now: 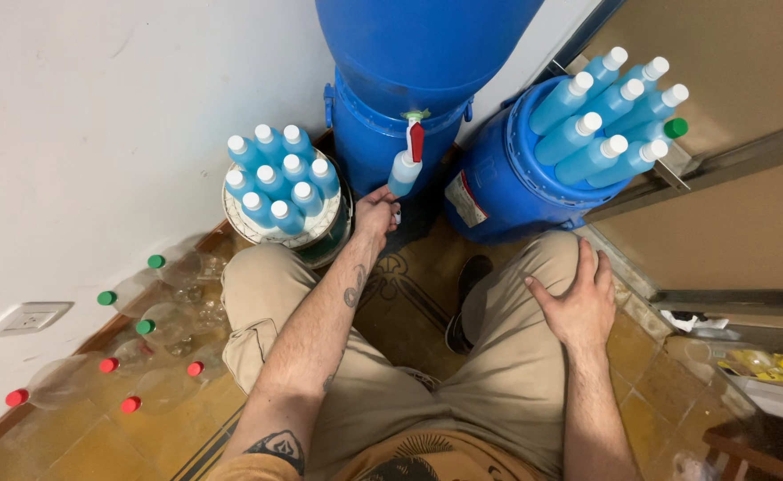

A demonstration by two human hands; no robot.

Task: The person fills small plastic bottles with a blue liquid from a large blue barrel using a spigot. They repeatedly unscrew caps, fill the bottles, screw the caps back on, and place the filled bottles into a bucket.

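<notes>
My left hand (375, 214) grips a blue bottle (403, 173), fingers wrapped round its base, holding it up under the red-handled tap (416, 138) on the big blue drum (400, 98) at the far side. My right hand (576, 307) lies open and flat on my right knee, holding nothing. Filled white-capped bottles (282, 178) stand on a bucket just left of the drum.

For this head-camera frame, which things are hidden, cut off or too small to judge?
- Head view: the bottle under the tap hides most of its lower part behind the left hand, so the fill level is unclear.
- The big blue drum is cut off by the top edge.
- The label on the smaller barrel is too small to read.
- The right hand rests flat on the knee, hiding anything beneath it.
</notes>
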